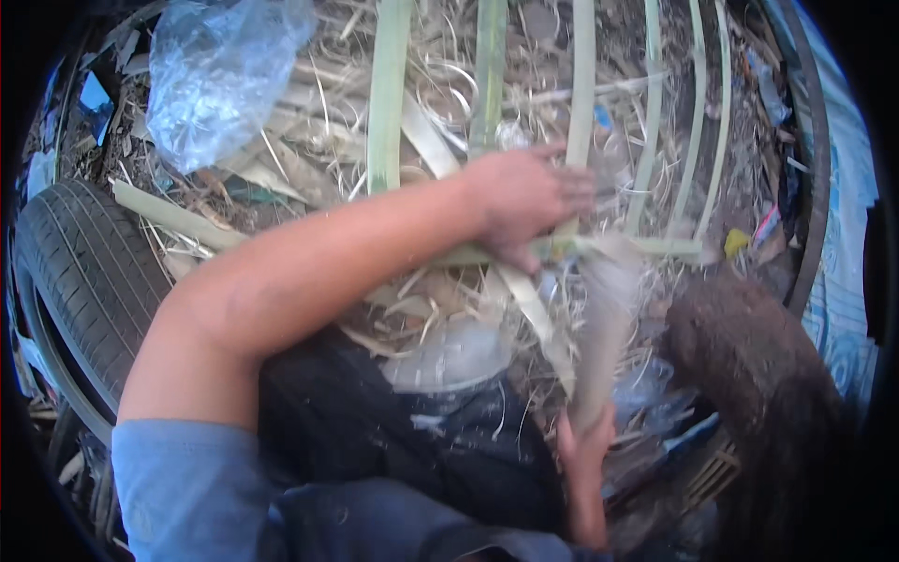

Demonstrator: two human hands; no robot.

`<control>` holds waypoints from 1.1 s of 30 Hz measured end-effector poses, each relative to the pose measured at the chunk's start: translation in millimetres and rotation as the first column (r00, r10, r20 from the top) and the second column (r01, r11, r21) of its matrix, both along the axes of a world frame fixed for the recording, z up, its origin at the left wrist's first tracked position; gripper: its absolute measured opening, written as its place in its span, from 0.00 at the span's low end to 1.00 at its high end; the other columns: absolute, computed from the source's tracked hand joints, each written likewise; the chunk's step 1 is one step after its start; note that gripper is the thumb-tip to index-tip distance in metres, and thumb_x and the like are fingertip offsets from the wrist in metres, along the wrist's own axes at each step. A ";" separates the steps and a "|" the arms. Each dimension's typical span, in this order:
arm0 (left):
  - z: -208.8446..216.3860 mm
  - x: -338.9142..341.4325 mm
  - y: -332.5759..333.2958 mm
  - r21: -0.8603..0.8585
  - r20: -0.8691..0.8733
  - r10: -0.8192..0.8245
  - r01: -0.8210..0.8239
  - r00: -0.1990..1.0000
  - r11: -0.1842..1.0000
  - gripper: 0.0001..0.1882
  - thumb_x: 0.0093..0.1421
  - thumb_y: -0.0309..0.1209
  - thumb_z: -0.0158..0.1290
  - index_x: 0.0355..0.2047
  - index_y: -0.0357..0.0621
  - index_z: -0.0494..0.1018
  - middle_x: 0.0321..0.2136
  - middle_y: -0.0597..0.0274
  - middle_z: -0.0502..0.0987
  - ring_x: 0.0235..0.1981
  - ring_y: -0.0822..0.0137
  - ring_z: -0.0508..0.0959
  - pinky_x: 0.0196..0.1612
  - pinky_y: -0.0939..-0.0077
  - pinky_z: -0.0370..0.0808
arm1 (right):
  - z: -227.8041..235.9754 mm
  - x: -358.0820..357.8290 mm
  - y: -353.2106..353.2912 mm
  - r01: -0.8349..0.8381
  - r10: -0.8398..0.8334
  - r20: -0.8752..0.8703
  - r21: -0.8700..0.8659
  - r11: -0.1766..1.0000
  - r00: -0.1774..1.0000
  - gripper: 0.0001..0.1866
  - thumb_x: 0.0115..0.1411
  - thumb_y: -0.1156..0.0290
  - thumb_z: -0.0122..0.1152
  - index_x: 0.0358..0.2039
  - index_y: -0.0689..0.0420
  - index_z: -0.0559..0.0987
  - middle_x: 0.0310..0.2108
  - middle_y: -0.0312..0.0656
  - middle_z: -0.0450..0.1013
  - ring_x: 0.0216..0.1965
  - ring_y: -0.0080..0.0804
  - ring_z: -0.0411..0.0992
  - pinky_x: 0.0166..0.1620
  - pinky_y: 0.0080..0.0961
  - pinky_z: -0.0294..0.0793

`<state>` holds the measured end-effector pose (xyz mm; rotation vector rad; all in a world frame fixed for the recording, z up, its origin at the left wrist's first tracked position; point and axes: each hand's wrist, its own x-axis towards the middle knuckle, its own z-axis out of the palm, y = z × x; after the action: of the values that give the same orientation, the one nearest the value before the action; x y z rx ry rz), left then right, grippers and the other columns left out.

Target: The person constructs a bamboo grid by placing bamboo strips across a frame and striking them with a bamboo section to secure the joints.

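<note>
Several split green bamboo strips [388, 94] run away from me over the ground, side by side with gaps between them. A crosswise bamboo strip [670, 246] meets their near ends. My left hand [529, 201] lies over that meeting place, its fingers stretched out and slightly blurred, touching one of the long strips [582, 84]. My right hand [586, 440], lower down, is closed round the near end of a long pale club-like tool [607, 328]. Motion smears the tool, so its material and edges are unclear. Its far end is near the crosswise strip.
Bamboo shavings [431, 300] litter the ground. A tyre [89, 272] stands at the left, near a clear plastic bag [220, 84]. At the right are a dark brown block, perhaps a log [749, 347], and a blue-white sheet [847, 272] beyond a dark curved edge.
</note>
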<state>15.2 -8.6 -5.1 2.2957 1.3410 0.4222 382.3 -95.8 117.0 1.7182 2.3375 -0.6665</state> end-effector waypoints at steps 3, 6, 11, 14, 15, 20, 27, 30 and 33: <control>-7.2 9.3 5.8 0.071 -0.036 -0.011 0.013 0.999 0.997 0.51 0.50 0.59 0.58 0.66 0.37 0.59 0.67 0.54 0.62 0.71 0.63 0.56 0.73 0.55 0.46 | -12.9 23.2 -1.7 -0.053 0.053 0.007 -0.011 0.999 0.999 0.28 0.51 0.71 0.69 0.50 0.66 0.70 0.33 0.52 0.77 0.34 0.49 0.77 0.43 0.38 0.75; -1.6 8.5 0.7 0.034 -0.018 -0.024 0.025 1.000 0.999 0.51 0.50 0.58 0.59 0.66 0.37 0.60 0.66 0.53 0.62 0.71 0.63 0.56 0.74 0.56 0.45 | 5.7 4.7 -7.6 -0.006 0.007 -0.081 0.009 1.000 0.997 0.27 0.50 0.72 0.70 0.49 0.66 0.71 0.32 0.53 0.76 0.33 0.48 0.77 0.42 0.37 0.76; 1.2 -2.2 6.8 0.030 -0.069 -0.022 0.024 0.997 0.999 0.51 0.48 0.57 0.60 0.65 0.37 0.60 0.66 0.53 0.63 0.70 0.62 0.58 0.74 0.56 0.45 | -12.4 -1.1 10.3 0.140 -0.137 0.041 -0.069 0.988 0.990 0.26 0.49 0.72 0.69 0.47 0.66 0.70 0.30 0.54 0.74 0.32 0.47 0.76 0.40 0.36 0.75; -6.4 6.6 4.3 0.042 0.004 0.004 -0.004 1.000 0.999 0.51 0.47 0.56 0.61 0.65 0.37 0.60 0.66 0.52 0.63 0.70 0.62 0.58 0.74 0.56 0.46 | -7.2 11.9 1.3 -0.153 0.153 0.014 0.060 0.986 0.988 0.24 0.50 0.73 0.67 0.46 0.65 0.70 0.31 0.54 0.76 0.35 0.48 0.77 0.40 0.37 0.75; -6.8 7.4 4.9 0.059 -0.017 -0.004 0.005 1.000 0.998 0.51 0.48 0.56 0.60 0.66 0.38 0.60 0.66 0.52 0.62 0.70 0.62 0.58 0.74 0.56 0.45 | -11.2 8.8 7.8 0.007 0.000 0.087 -0.077 0.997 0.996 0.24 0.51 0.73 0.67 0.48 0.65 0.70 0.33 0.55 0.76 0.37 0.48 0.77 0.41 0.37 0.74; -6.2 5.8 6.8 0.027 -0.059 -0.001 0.003 0.998 1.000 0.51 0.52 0.61 0.57 0.66 0.37 0.59 0.67 0.53 0.62 0.70 0.65 0.57 0.74 0.57 0.44 | -5.4 18.7 -1.6 -0.164 0.166 -0.022 0.076 0.984 0.986 0.26 0.52 0.71 0.67 0.51 0.64 0.70 0.38 0.52 0.75 0.40 0.45 0.76 0.45 0.35 0.74; -3.0 2.8 5.4 0.032 -0.044 0.003 -0.002 0.999 0.999 0.51 0.48 0.58 0.60 0.65 0.35 0.61 0.66 0.53 0.63 0.70 0.65 0.58 0.74 0.58 0.46 | -9.9 8.7 8.6 -0.025 0.025 -0.032 0.008 1.000 0.999 0.29 0.47 0.68 0.73 0.48 0.65 0.72 0.39 0.59 0.77 0.38 0.57 0.78 0.41 0.44 0.77; 1.0 5.2 6.9 0.031 -0.049 0.009 -0.008 0.999 1.000 0.51 0.48 0.56 0.60 0.65 0.35 0.61 0.66 0.53 0.62 0.70 0.64 0.58 0.74 0.58 0.44 | -11.0 16.7 0.1 0.155 -0.159 -0.069 -0.059 0.986 0.985 0.29 0.49 0.70 0.70 0.49 0.65 0.70 0.38 0.53 0.76 0.38 0.48 0.77 0.43 0.39 0.76; 1.6 2.3 4.7 0.015 -0.076 -0.024 0.026 0.997 1.000 0.51 0.49 0.57 0.59 0.66 0.36 0.59 0.67 0.53 0.62 0.71 0.64 0.55 0.74 0.56 0.43 | -4.9 16.7 -9.8 0.169 -0.157 -0.284 0.017 0.985 0.946 0.26 0.50 0.73 0.69 0.48 0.67 0.69 0.34 0.49 0.75 0.36 0.38 0.76 0.42 0.36 0.75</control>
<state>17.5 -3.9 -3.5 2.3609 1.3477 0.3423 399.0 -105.5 112.1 1.9676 2.4200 -0.9564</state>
